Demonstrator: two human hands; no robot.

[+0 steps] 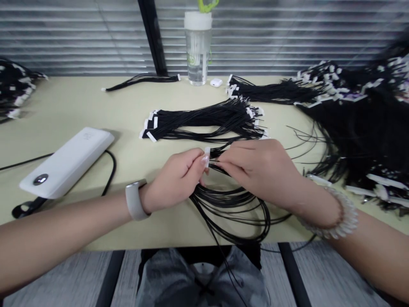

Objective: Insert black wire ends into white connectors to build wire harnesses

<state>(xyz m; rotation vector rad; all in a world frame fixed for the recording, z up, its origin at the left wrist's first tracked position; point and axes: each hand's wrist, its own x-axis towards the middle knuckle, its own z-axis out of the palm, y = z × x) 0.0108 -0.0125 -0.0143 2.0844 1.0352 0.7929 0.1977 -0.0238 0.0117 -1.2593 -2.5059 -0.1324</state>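
Observation:
My left hand (177, 179) is closed in a pinch on a small white connector (207, 156) at the end of a bunch of thin black wires (234, 209). My right hand (260, 168) is closed too, its fingertips meeting the same connector and wires from the right. The wires loop down over the near edge of the pale table (96, 106). Just behind my hands lies a tidy bundle of black wire harnesses with white connectors (204, 121).
A big heap of black harnesses (361, 123) fills the right side. Another bundle (271, 90) and a small one (142, 79) lie at the back, and more sit at far left (14, 87). A clear water bottle (198, 49), a white earbud case (216, 82) and a white power bank (67, 162) with a black cable also rest here.

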